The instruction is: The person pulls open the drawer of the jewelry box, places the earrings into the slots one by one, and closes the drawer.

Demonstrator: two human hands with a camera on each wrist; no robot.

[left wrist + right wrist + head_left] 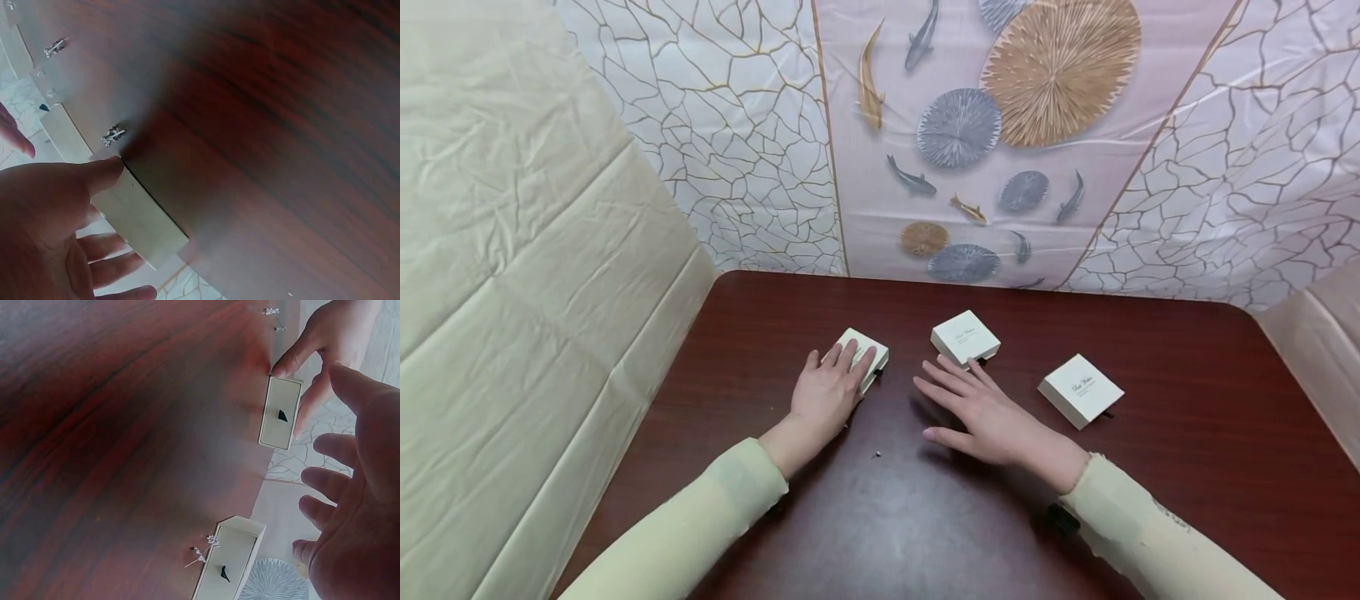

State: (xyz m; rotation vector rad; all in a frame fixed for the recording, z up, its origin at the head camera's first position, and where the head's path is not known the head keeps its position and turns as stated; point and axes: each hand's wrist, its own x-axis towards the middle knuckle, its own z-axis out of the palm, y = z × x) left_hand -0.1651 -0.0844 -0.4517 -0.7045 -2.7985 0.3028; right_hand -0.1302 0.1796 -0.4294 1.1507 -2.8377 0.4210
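Note:
My left hand [829, 392] holds a small white box [867, 338] on the table. Its fingers lie across the lid, and the thumb is against the near side, as the left wrist view shows. A black pull tab [283, 415] sticks out of the box's drawer front. My right hand [988, 417] hovers with spread fingers and nothing in them, its fingertips close to a second white box [966, 335]. Small silvery earrings [114, 135] with clear stones lie on the table near the held box. Another sparkling sprig-like piece [212, 540] lies before the second box's drawer.
A third white box [1082, 390] with dark lettering stands to the right on the dark red wooden table [887, 533]. One tiny piece [877, 454] lies between my forearms. A patterned cloth [760, 150] hangs behind the table, and a pale cloth [512, 333] along the left.

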